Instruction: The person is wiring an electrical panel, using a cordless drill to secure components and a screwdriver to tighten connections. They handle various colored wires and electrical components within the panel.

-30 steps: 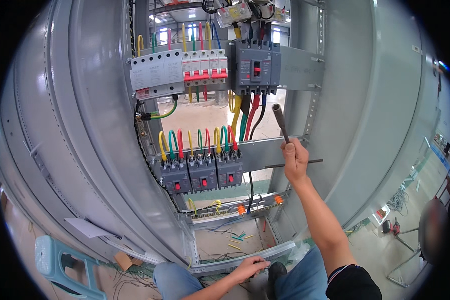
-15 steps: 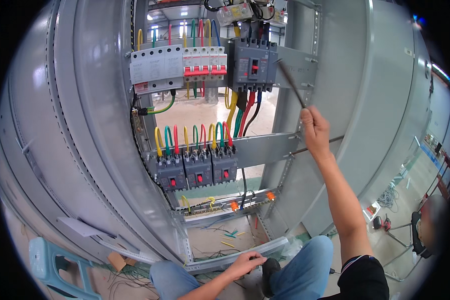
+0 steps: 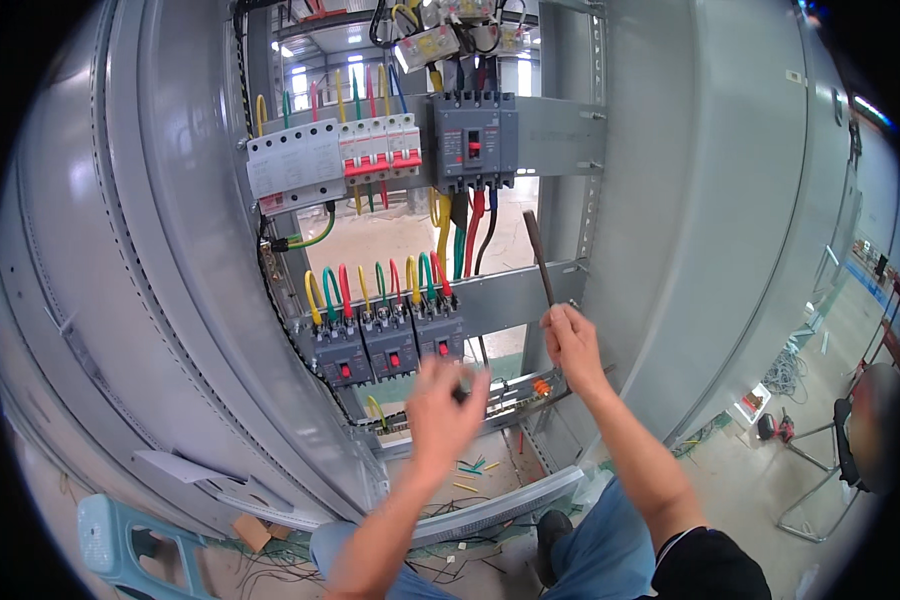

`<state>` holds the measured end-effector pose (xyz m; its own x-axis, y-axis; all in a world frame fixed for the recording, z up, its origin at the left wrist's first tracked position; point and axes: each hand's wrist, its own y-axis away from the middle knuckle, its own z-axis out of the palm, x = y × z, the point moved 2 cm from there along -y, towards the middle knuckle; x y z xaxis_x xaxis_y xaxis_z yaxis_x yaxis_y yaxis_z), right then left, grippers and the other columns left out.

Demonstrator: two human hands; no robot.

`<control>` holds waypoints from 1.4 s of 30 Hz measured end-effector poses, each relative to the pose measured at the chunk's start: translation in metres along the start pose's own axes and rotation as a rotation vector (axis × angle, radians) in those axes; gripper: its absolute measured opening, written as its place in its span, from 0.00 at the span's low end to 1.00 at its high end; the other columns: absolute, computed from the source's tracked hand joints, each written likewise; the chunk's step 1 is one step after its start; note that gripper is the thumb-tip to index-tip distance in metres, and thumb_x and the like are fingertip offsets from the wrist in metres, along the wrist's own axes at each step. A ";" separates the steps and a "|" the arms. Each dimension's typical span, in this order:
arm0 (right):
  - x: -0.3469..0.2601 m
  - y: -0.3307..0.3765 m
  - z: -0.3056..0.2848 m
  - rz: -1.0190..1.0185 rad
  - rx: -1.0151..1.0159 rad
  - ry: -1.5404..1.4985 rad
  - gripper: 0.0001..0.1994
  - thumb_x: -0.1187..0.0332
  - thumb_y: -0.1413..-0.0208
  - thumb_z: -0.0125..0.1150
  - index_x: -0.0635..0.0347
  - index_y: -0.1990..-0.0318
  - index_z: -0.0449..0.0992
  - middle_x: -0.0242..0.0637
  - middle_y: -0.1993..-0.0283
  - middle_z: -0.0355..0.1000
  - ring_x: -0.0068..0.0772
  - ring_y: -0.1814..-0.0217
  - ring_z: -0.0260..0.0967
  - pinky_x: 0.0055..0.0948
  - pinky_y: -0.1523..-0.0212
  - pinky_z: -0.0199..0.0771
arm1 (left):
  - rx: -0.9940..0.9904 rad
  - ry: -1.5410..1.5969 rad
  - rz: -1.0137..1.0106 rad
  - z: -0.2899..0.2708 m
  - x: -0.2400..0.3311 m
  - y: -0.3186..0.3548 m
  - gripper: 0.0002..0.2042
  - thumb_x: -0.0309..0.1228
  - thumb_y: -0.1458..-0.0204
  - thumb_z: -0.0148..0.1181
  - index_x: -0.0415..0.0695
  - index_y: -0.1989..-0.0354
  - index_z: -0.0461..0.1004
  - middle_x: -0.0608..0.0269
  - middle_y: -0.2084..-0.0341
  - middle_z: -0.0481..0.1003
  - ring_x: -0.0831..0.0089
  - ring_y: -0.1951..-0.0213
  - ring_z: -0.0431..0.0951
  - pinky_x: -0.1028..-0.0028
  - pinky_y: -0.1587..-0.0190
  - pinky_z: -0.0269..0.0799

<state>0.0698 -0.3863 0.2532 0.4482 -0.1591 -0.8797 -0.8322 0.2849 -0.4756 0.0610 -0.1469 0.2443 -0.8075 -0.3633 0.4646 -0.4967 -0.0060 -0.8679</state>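
Observation:
My right hand (image 3: 573, 345) is closed around a long, thin dark rod (image 3: 538, 255), which stands up and leans slightly left in front of the lower crossbar. My left hand (image 3: 442, 410) is raised in front of the three small dark circuit breakers (image 3: 394, 350). Motion smears its fingers, and a small dark patch shows by them; whether it is held I cannot make out. Above are a larger dark circuit breaker (image 3: 476, 142), a row of white breakers with red levers (image 3: 381, 150) and a white surge protector block (image 3: 295, 160). Yellow, green and red wires (image 3: 332, 285) loop from the lower breakers.
Grey cabinet walls (image 3: 670, 200) flank both sides. Orange insulators (image 3: 541, 387) sit on the bottom rail. Wire scraps (image 3: 472, 468) lie at the cabinet's base. A light blue stool (image 3: 135, 530) stands at lower left; a red power drill (image 3: 776, 428) lies at right.
My left hand has risen from near my knees to the lower breakers. My right hand has come down and left with the rod, and the view has shifted.

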 end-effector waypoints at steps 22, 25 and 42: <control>0.044 0.080 -0.033 0.158 -0.040 -0.251 0.18 0.57 0.26 0.52 0.61 0.65 0.76 0.22 0.80 0.60 0.13 0.78 0.55 0.21 0.77 0.55 | 0.162 -0.325 0.225 0.064 0.001 -0.181 0.09 0.29 0.43 0.60 0.36 0.71 0.73 0.48 0.72 0.72 0.44 0.68 0.74 0.54 0.64 0.70; 0.047 0.074 -0.035 0.155 -0.076 -0.202 0.19 0.56 0.27 0.52 0.61 0.65 0.76 0.22 0.80 0.62 0.13 0.78 0.57 0.21 0.77 0.56 | 0.126 -0.379 0.219 0.061 0.002 -0.177 0.10 0.30 0.43 0.60 0.36 0.71 0.74 0.47 0.71 0.72 0.44 0.68 0.74 0.53 0.64 0.70; -0.015 0.037 0.006 -0.230 -0.044 -0.036 0.17 0.58 0.27 0.54 0.65 0.62 0.76 0.37 0.77 0.63 0.26 0.73 0.58 0.32 0.70 0.62 | -0.141 -0.457 0.157 0.044 -0.003 -0.181 0.16 0.40 0.43 0.66 0.35 0.70 0.80 0.49 0.71 0.73 0.51 0.69 0.76 0.58 0.63 0.71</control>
<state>0.0342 -0.3677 0.2488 0.6381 -0.1811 -0.7484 -0.7203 0.2031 -0.6633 0.1674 -0.1860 0.3919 -0.6696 -0.7210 0.1784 -0.4437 0.1956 -0.8746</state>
